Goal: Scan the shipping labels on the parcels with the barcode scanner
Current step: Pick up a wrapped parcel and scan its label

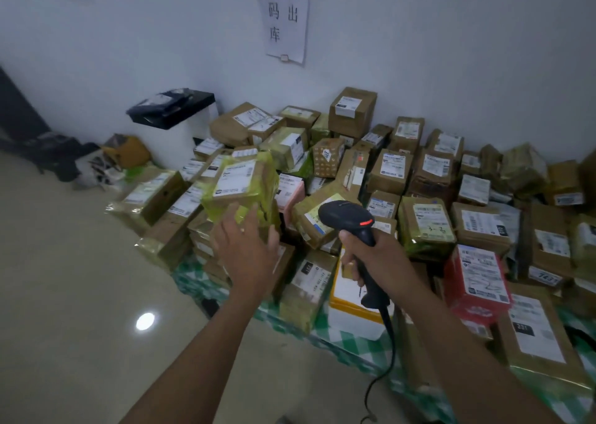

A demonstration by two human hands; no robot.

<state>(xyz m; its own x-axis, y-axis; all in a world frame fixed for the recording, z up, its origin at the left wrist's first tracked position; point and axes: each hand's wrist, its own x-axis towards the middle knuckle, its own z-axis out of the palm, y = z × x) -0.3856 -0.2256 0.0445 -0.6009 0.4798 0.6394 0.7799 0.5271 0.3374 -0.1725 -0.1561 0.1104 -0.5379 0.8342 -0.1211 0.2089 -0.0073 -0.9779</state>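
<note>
Left hand (248, 249): fingers straight, spread, pressing near face of yellow-taped parcel (240, 194). Props it tilted atop heap so shipping label (234, 176) faces me. Right hand (371, 257): fingers wrapped round handle of barcode scanner (346, 217), head aimed forward over pile, just right of propped parcel. Judged not yet squared to label. Round it, other parcels (390, 168) lie mostly label-up on green checked cloth (338, 343), likely for quick passes.

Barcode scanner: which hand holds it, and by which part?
The right hand grips the barcode scanner by its handle, below the head.
</note>
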